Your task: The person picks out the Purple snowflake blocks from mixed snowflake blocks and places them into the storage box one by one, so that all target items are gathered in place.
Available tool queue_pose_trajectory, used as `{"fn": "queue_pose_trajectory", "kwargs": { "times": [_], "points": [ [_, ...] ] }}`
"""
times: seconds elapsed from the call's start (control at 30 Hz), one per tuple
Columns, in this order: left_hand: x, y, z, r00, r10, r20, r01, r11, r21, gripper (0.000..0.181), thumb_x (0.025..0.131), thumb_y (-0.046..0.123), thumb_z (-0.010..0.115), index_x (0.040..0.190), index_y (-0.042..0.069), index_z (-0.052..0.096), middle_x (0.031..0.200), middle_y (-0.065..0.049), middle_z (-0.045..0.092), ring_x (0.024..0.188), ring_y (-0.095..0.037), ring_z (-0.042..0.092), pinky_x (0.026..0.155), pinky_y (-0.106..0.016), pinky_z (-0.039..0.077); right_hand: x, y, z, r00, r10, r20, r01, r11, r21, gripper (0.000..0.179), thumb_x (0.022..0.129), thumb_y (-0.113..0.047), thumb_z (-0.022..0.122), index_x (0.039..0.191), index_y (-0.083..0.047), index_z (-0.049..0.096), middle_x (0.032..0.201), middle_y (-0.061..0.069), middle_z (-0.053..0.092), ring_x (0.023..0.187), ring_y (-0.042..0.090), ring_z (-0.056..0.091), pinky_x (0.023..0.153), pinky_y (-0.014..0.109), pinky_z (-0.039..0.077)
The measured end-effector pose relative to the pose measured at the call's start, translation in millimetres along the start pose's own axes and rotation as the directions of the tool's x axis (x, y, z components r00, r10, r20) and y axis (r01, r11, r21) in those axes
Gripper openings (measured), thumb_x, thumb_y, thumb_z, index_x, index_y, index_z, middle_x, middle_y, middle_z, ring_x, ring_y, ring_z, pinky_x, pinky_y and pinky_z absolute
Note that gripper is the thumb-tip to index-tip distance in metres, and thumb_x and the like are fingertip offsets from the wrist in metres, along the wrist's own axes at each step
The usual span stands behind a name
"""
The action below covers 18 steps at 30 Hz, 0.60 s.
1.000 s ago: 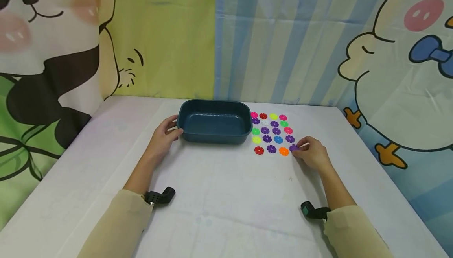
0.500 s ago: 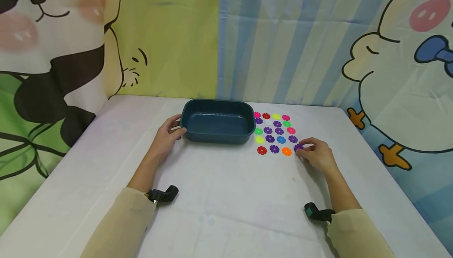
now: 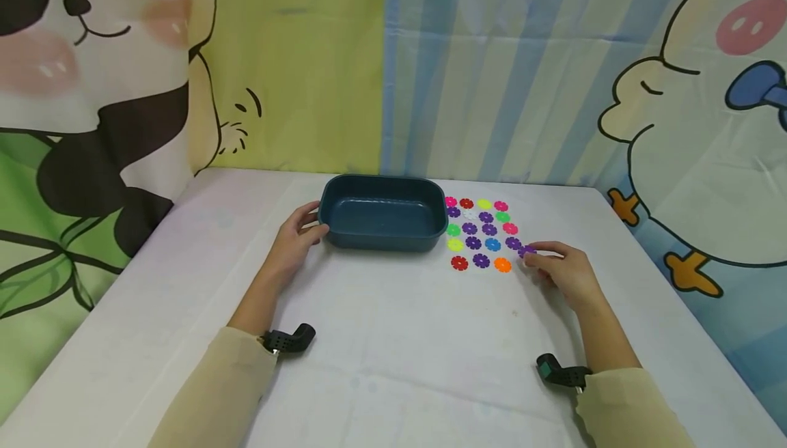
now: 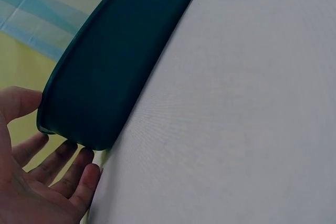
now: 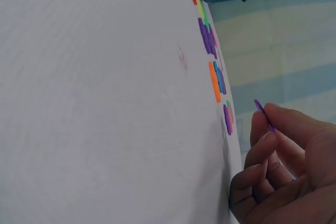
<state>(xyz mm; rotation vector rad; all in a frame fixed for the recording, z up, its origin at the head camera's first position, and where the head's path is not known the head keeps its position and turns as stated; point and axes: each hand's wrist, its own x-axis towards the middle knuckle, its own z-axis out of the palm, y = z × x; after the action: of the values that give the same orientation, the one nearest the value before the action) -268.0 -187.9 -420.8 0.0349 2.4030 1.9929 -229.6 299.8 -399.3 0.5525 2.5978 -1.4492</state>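
"What carries everything?"

"A white table (image 3: 381,366), its surface faintly creased."

"And on it?"

"A dark teal box (image 3: 381,240), standing open side up."

"What lies around the box?"

"Just to its right, rows of flower-shaped discs (image 3: 473,243) lie flat, purple the commonest colour. A blue disc (image 3: 492,244) is among them, and an orange disc (image 3: 502,265) lies to the box's front right."
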Motion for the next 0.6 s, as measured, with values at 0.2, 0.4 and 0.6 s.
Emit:
{"fn": "queue_pose_trajectory", "kwargs": {
  "times": [0.2,0.4,0.6],
  "points": [
    [-2.0,2.6,2.0,1.000,-0.006,0.000,0.006,1.000,-0.012,0.064,0.105,0.019,0.058,0.163,0.019,0.032,0.163,-0.016,0.040,0.143,-0.035,0.048,0.117,-0.052,0.040,-0.6,-6,2,0.999,0.038,-0.017,-0.036,0.997,0.064,0.058,0.097,-0.041,0.071,0.148,-0.017,0.055,0.107,-0.002,0.074,0.090,0.023,0.056,0.076,0.026,0.052],
    [-0.8,2.2,2.3,1.000,-0.002,0.007,0.002,1.000,-0.013,0.065,0.105,0.021,0.059,0.163,0.019,0.031,0.164,-0.016,0.039,0.144,-0.035,0.047,0.117,-0.052,0.040,-3.8,-16,-1,1.000,0.023,-0.003,-0.023,0.994,0.104,0.059,0.098,-0.039,0.070,0.150,-0.017,0.053,0.101,-0.009,0.073,0.085,0.020,0.060,0.077,0.025,0.056],
    [-2.3,1.3,-0.5,1.000,-0.002,0.002,0.002,1.000,-0.006,0.065,0.105,0.022,0.060,0.163,0.019,0.031,0.163,-0.016,0.039,0.144,-0.035,0.047,0.117,-0.052,0.040,-5.4,-25,3,1.000,0.024,0.005,-0.024,0.992,0.121,0.058,0.099,-0.037,0.070,0.151,-0.018,0.053,0.108,-0.007,0.072,0.089,0.021,0.061,0.080,0.024,0.057]
  ]
}}
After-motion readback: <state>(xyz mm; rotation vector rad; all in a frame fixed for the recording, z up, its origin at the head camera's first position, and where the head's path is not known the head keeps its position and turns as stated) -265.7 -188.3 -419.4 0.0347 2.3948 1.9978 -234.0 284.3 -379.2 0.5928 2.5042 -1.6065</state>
